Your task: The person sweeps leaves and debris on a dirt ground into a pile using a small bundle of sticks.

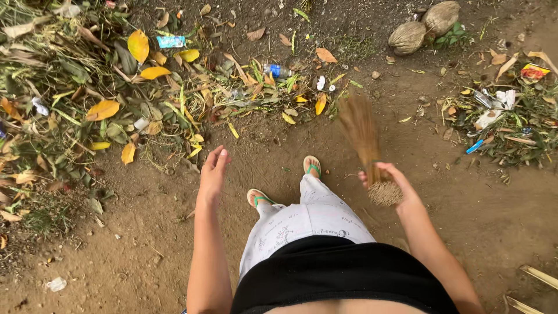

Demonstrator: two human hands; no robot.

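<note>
My right hand (390, 181) grips the bound end of a brown stick broom (361, 139), whose blurred bristles point away from me toward the ground near a leaf pile. My left hand (213, 170) hangs free over bare dirt, fingers loosely apart, holding nothing. Below are my legs in light printed trousers and my feet in green-strapped sandals (312, 166).
A big heap of yellow and green leaves with litter (104, 99) covers the left. A plastic bottle (277, 71) lies in the leaves ahead. Two coconut husks (423, 28) sit at top right. A smaller pile of rubbish and leaves (505, 119) lies to the right.
</note>
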